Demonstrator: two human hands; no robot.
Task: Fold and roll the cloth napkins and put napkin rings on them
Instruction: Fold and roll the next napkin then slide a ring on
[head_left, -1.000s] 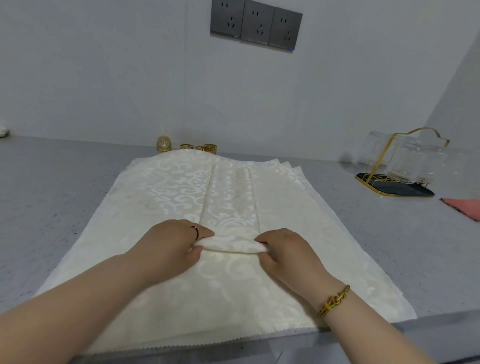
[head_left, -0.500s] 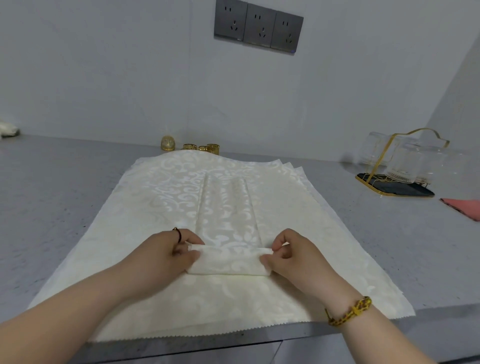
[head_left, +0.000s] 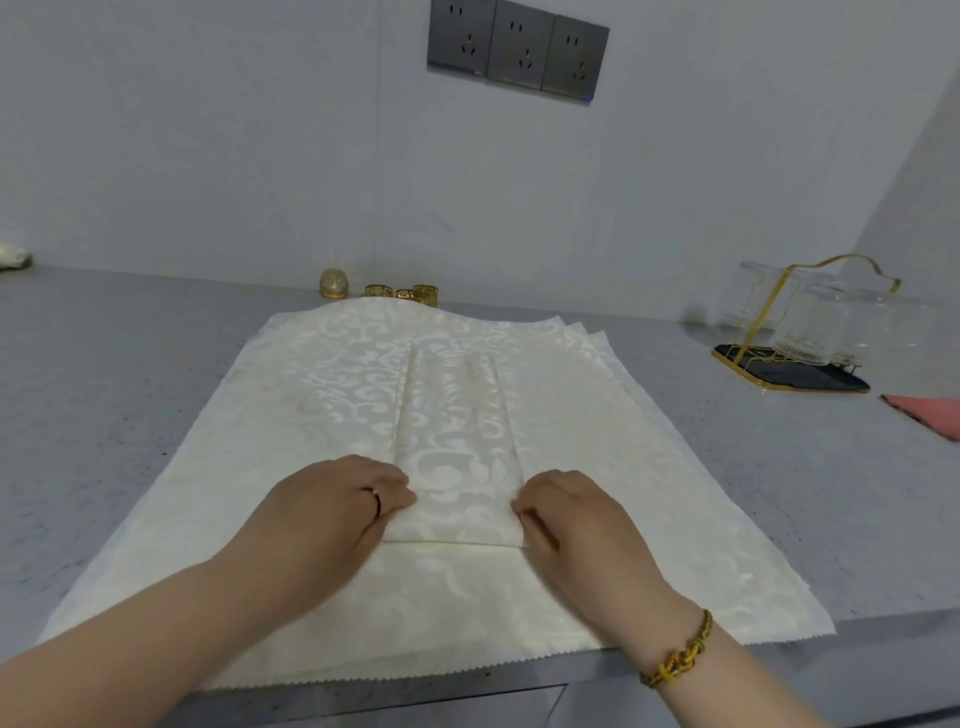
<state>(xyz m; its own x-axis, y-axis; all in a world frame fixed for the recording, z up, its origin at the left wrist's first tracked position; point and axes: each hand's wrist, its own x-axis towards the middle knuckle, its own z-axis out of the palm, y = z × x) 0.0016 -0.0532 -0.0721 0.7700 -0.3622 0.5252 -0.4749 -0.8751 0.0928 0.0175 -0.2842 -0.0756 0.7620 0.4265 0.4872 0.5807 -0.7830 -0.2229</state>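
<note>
Napkin (head_left: 457, 441): cream, scroll-patterned, folded into a long narrow strip. It lies in the middle of the bench (head_left: 104, 364) on top of a stack of napkins (head_left: 208, 493) spread flat, and runs away from the person. Its near end is turned over into a flat roll between the two hands.

Far left, at the wall: a small white object (head_left: 13, 255), cut off by the frame edge. The grey speckled bench carries the stack, whose near zigzag edge reaches the bench front.

Left hand (head_left: 332, 514): on the left end of the flat roll, fingers bent down over the cloth and holding it. A dark finger ring (head_left: 375, 501) shows. The thumb is hidden.

Behind the stack, against the wall: a gold dome-shaped piece (head_left: 333, 283), then gold napkin rings (head_left: 410, 294) bunched together just beside it. Above them on the wall is a row of three grey sockets (head_left: 519, 52).

Right hand (head_left: 576, 525): at the right end of the roll, fingers curled, fingertips pinching the cloth edge. There is a yellow braided bracelet (head_left: 680, 657) on the wrist.

Right side of the bench, well apart from the napkins: a gold wire rack (head_left: 769, 312) on a dark tray holding clear glasses (head_left: 810, 327). A pink cloth (head_left: 924, 415) lies at the right edge, partly out of frame.
</note>
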